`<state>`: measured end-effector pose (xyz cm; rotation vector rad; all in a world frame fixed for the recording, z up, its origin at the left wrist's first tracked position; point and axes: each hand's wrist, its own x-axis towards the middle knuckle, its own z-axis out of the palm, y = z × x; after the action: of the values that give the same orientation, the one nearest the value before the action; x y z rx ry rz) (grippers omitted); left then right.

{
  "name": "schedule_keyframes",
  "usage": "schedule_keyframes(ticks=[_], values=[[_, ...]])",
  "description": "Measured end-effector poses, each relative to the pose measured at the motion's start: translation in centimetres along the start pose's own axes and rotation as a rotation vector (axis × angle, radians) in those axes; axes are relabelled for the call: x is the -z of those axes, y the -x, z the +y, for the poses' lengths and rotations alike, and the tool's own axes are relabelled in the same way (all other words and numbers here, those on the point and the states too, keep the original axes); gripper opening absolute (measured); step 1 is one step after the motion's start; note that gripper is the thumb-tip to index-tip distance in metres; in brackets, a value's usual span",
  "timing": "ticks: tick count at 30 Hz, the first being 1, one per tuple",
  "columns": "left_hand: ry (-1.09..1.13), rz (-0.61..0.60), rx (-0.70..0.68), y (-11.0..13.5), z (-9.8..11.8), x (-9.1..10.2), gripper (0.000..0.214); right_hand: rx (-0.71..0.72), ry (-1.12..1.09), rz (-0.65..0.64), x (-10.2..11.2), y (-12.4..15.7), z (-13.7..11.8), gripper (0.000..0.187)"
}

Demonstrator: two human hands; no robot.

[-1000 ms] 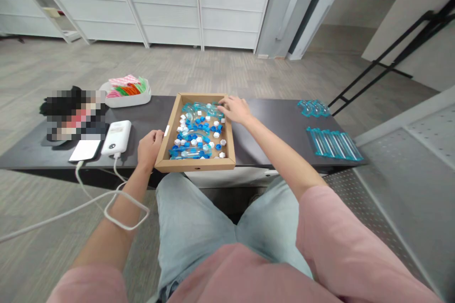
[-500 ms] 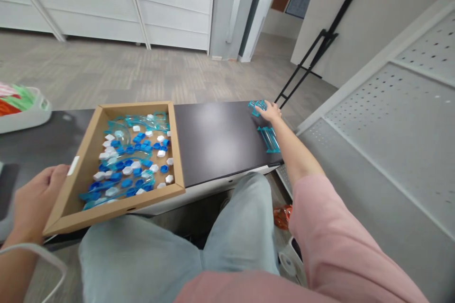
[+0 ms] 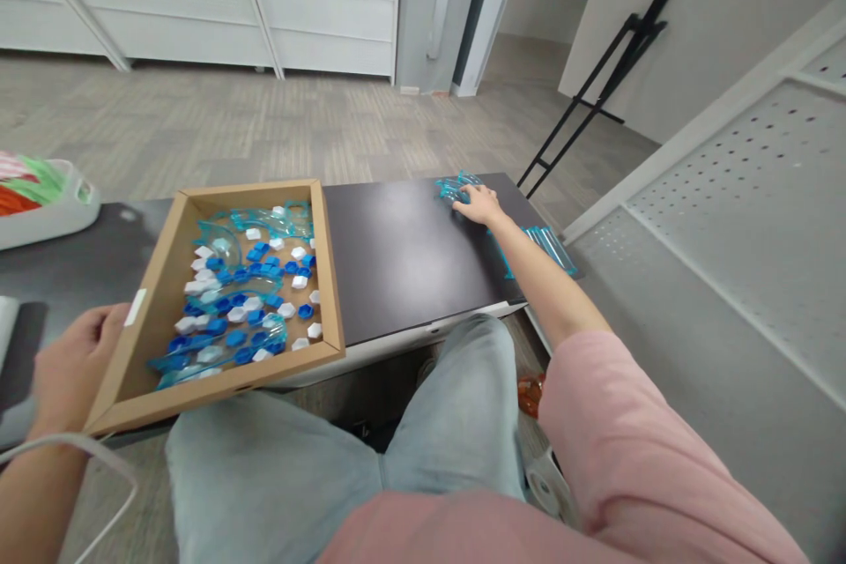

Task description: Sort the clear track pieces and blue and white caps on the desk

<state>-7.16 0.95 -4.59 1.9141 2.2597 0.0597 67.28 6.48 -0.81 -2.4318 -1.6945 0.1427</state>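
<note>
My left hand (image 3: 76, 361) is closed on the left edge of a shallow cardboard box (image 3: 329, 282), its fingertips hidden by the box wall. Inside the box lie several blue and white hexagonal pieces (image 3: 255, 317) among clear teal curved plastic parts (image 3: 264, 225). Out at the far right of the dark table, my right hand (image 3: 480, 204) has its thumb and fingers around a small group of clear teal plastic parts (image 3: 453, 187). Nearer, partly behind my right forearm, rest more clear teal bar-like parts (image 3: 550, 248).
A white basket (image 3: 72, 211) with green and orange things stands at the table's (image 3: 403, 256) left end. To the right rises a grey perforated panel (image 3: 714, 282). A white cable (image 3: 99, 449) hangs across my left wrist. My legs are under the table's front edge.
My right hand has shifted left across the table, and the teal parts at its fingers moved left with it. The left hand stays at the box. The view has turned slightly.
</note>
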Motion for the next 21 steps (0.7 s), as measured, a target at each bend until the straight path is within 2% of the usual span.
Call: schedule_keyframes(ticks=[2,5,8,13,17,21], values=[[0.174,0.153,0.056,1.0,1.5,1.0,0.053,0.077,0.0,0.001,-0.9,1.5,-2.2,0.072],[0.311,0.25,0.069,2.5,3.8,2.0,0.048,0.21,-0.002,-0.006,-2.1,4.3,-5.6,0.07],[0.392,0.249,0.046,3.4,5.3,2.6,0.032,0.297,-0.031,0.009,-3.1,7.2,-8.5,0.066],[0.43,0.241,0.058,3.9,5.8,2.7,0.027,0.271,-0.106,0.044,-3.5,11.0,-12.4,0.05],[0.458,0.236,0.066,4.3,6.1,2.7,0.027,0.239,-0.179,0.076,-3.1,12.5,-13.9,0.033],[0.501,0.221,0.061,4.8,6.8,3.3,0.025,0.221,-0.206,0.107,-2.7,13.5,-14.1,0.021]])
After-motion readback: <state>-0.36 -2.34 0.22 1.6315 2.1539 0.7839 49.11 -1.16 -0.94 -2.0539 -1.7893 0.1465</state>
